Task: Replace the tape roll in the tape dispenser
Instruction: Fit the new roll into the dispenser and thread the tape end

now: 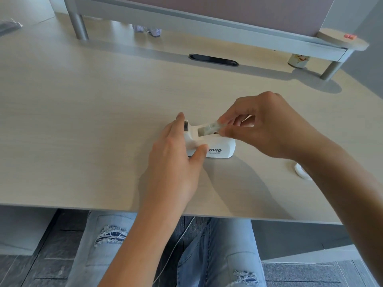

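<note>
Two hands on the job. Right hand [267,125] pinches a tape roll [208,128] between thumb and fingertips, roll held edge-on at the well of the tape dispenser [215,149], partly above it; whether it is seated I cannot tell. Left hand [178,154] clamps the dispenser's cutter end, thumb on the near side, fingers over the far side. Dispenser is white, lying flat on the desk [93,112], long axis running left-right, cutter end to the left, rounded back end to the right, printed side facing the person. Desk around it bare on the left and front, plenty of room; near edge of the desk sits well below the hands. Second white roll [301,169] lies flat on the desk to the right, partly under the right forearm. Far back: a dark cable slot [213,60], a raised shelf [207,21] on round legs, a small jar [298,61] under its right end.
</note>
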A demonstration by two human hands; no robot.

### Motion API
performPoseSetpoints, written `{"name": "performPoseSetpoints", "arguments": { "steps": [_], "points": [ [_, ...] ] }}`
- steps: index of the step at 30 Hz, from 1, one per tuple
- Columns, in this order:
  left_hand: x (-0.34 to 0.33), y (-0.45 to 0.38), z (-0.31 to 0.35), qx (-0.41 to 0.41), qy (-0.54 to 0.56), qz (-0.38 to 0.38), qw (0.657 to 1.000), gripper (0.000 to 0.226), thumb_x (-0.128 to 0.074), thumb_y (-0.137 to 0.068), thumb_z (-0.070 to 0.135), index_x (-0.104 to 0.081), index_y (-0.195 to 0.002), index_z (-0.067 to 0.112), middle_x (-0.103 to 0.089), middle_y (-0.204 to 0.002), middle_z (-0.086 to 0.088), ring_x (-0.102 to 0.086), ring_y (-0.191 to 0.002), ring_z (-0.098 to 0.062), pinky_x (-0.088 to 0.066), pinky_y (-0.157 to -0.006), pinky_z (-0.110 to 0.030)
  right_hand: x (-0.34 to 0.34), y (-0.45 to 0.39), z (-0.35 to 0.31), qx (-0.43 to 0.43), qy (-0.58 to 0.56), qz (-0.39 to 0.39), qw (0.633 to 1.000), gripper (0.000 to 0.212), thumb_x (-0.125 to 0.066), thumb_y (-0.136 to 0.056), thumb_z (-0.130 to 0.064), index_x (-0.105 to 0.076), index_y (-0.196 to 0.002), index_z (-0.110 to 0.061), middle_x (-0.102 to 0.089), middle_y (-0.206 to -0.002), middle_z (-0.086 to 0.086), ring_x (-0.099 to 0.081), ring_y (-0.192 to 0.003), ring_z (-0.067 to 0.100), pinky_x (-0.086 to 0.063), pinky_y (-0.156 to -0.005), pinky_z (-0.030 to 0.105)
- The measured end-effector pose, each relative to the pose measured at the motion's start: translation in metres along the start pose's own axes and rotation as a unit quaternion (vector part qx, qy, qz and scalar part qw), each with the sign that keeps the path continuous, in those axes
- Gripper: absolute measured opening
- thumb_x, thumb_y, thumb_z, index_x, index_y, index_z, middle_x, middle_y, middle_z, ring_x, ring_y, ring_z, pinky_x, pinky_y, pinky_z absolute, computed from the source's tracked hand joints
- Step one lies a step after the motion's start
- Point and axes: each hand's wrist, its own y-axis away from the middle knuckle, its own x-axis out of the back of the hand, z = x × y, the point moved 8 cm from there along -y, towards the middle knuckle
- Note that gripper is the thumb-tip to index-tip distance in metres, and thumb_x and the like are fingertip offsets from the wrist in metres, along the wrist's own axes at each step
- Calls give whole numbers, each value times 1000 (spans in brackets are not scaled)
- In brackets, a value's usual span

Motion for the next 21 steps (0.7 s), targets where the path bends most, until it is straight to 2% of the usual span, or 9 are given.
{"name": "performPoseSetpoints", "arguments": {
  "steps": [3, 5, 6, 8, 10, 14, 18, 21],
  "points": [
    [0, 2, 2, -10, 15, 1, 1000, 82, -77, -88, 31, -35, -158, 27, -58, -145, 7, -56, -130, -20, -52, -97, -40, -1, 0, -1, -7, 1, 1, 1000, 15, -81, -88, -23, -83, -102, -24, -77, -90, -10, -71, -80, 7, -58, -77, 22],
    [3, 4, 11, -48, -1, 16, 999, 79, -80, -84, 29, -43, -154, 23, -54, -148, 2, -50, -136, -20, -48, -104, -37, -3, 3, 2, -24, -25, 21, 999, 15, -82, -87, -22, -84, -102, -22, -77, -89, -10, -71, -79, 8, -56, -75, 18],
    [4, 4, 17, -70, -9, 29, 997, 72, -80, -83, 27, -50, -148, 18, -54, -147, 0, -48, -137, -21, -47, -107, -36, -3, 6, 5, -33, -44, 36, 998, 16, -83, -86, -21, -84, -102, -22, -78, -88, -10, -71, -78, 8, -55, -74, 14],
    [8, 4, 26, -96, -10, 57, 994, 52, -77, -83, 23, -65, -132, 12, -64, -130, -3, -53, -128, -24, -49, -104, -42, -5, 10, 11, -50, -86, 62, 993, 19, -85, -84, -18, -83, -103, -20, -78, -88, -7, -71, -77, 8, -52, -73, 9],
    [7, 1, 31, -100, -39, 69, 992, 38, -73, -82, 24, -74, -118, 12, -70, -112, -2, -58, -117, -29, -50, -97, -50, -6, 13, 17, -62, -135, 70, 986, 26, -85, -83, -13, -81, -108, -19, -79, -90, -1, -72, -78, 11, -56, -76, 13],
    [6, -5, 38, -100, -96, 77, 987, 26, -69, -80, 29, -81, -101, 17, -72, -95, 1, -62, -104, -32, -49, -93, -51, -6, 13, 24, -69, -212, 59, 973, 35, -84, -84, -7, -75, -116, -19, -79, -90, 1, -74, -80, 20, -63, -83, 27],
    [7, -6, 45, -95, -108, 88, 986, 23, -67, -83, 28, -82, -99, 20, -72, -91, 3, -62, -100, -30, -47, -92, -50, -7, 10, 28, -59, -236, 46, 969, 32, -86, -82, -9, -76, -110, -18, -79, -87, 0, -74, -77, 17, -63, -83, 30],
    [6, -5, 51, -105, -105, 91, 985, 24, -67, -82, 23, -83, -100, 18, -75, -88, 1, -64, -94, -32, -51, -90, -55, -8, 9, 30, -49, -257, 40, 964, 31, -86, -82, -8, -76, -110, -15, -78, -87, 2, -74, -78, 21, -63, -83, 34]
  ]
}}
